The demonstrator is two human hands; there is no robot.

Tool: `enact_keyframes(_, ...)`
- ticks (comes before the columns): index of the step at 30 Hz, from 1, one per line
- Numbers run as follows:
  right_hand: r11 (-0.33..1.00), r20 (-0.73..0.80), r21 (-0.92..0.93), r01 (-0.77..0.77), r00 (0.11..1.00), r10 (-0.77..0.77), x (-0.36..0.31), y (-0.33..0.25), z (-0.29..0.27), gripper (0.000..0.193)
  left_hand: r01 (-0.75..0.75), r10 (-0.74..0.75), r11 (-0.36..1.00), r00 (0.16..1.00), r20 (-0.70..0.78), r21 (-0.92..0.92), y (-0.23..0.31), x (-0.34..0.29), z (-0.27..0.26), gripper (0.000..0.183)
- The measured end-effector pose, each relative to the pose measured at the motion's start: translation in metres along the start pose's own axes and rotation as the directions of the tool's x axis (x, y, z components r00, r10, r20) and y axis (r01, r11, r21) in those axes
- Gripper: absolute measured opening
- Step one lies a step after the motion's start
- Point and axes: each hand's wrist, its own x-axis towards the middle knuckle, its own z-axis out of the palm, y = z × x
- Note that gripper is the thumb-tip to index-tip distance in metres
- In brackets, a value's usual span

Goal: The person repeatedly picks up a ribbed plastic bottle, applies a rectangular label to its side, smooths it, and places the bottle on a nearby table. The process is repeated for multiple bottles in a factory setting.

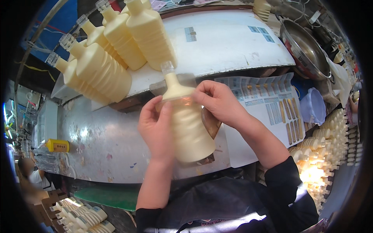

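A cream ribbed plastic bottle (190, 128) with a clear cap is held up over the grey metal table (101, 136), its neck pointing away from me. My left hand (155, 126) grips its left side. My right hand (217, 101) pinches a clear label strip (182, 100) against the bottle's shoulder. Part of the bottle's body is hidden behind my left hand.
Several more cream bottles (112, 46) lie stacked on a raised white shelf (225, 42) at the back. A sheet of labels (268, 105) lies to the right, a steel bowl (307, 48) beyond it. Crates of bottles (326, 155) sit at right and lower left (81, 215). A yellow tube (58, 145) lies left.
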Motion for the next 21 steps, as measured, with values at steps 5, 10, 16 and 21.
enact_keyframes(5,0.998,-0.034,-0.065,0.014,0.999,-0.016,0.0078,0.0036,0.0007,0.026,0.001,-0.002,1.0,0.999,-0.033,-0.02,-0.0038,0.0018,0.0026,0.029)
enact_keyframes(10,0.995,-0.067,-0.094,0.02,0.997,-0.026,0.0084,0.004,0.0038,0.031,0.032,-0.035,0.999,0.996,-0.08,-0.033,0.0007,0.0013,0.0076,0.031)
enact_keyframes(16,0.989,-0.092,-0.146,0.02,0.995,-0.033,0.008,0.0032,0.005,0.03,0.047,-0.045,0.999,0.994,-0.096,0.014,0.0004,0.0013,0.0077,0.031)
enact_keyframes(21,0.987,-0.093,-0.156,0.036,0.994,-0.05,0.0083,0.0046,0.005,0.029,0.02,-0.018,0.999,0.998,-0.06,0.032,-0.0037,0.0023,0.0027,0.032)
